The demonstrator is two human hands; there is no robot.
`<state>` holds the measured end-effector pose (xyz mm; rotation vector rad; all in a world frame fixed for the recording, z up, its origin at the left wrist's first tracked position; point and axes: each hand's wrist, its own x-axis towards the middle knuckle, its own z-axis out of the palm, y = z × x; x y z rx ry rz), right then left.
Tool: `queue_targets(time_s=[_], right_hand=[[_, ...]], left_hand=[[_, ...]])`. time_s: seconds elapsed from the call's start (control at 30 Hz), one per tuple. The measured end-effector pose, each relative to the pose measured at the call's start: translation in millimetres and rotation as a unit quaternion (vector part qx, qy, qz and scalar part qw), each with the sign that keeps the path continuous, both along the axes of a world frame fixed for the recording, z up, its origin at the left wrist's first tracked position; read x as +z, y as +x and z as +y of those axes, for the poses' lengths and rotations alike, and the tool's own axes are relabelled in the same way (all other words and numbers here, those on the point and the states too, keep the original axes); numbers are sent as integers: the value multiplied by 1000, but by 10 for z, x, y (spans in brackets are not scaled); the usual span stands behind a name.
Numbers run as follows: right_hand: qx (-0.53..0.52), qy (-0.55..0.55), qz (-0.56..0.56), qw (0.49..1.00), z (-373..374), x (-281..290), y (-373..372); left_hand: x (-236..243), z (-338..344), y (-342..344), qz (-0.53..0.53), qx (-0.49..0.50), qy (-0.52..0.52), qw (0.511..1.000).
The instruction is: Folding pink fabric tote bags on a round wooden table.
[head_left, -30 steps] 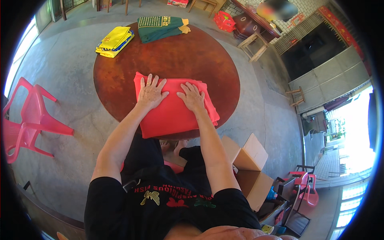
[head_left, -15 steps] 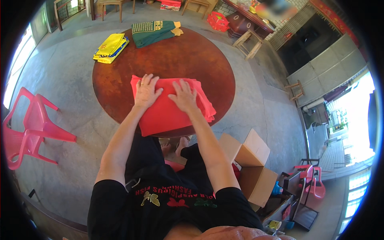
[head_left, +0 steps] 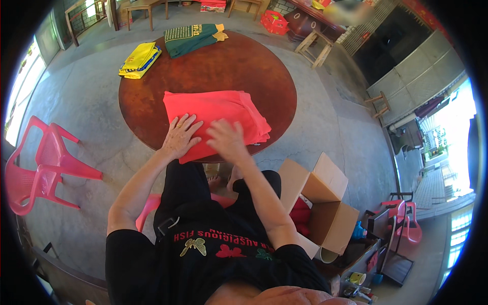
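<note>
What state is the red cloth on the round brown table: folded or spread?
Folded: the red cloth shows stacked, layered edges along its right side. Exact number of folds: cannot tell.

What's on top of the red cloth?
The left hand lies on the red cloth; the right hand, blurred, is over it, contact unclear. Cloth beneath both hands is covered.

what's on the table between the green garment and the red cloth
In the head view, only bare brown tabletop lies between the green garment and the red cloth.
</note>
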<state>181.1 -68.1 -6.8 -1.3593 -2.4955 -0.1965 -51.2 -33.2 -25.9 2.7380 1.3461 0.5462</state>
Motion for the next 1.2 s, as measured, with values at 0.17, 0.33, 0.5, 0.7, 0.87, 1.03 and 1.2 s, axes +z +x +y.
queue_targets(time_s=[0.17,0.33,0.5,0.7,0.87,1.03,1.2], right_hand=[[-156,25,124,980,58,-141,885],[-188,21,193,963,97,-327,867],[-184,13,200,962,61,-320,876],[-193,-10,194,962,50,-306,909],[-217,-87,74,969,147,1,834],[-172,-82,54,980,514,221,388],[-149,-169,14,974,1135,123,80]], left_hand=[[102,-77,58,-2,-2,13,1000],[32,-79,66,-39,13,23,999],[6,-103,52,-65,14,27,997],[16,-100,78,-67,10,28,997],[89,122,6,-60,-6,-92,994],[173,406,73,-93,12,-5,996],[130,866,334,-37,75,9,996]])
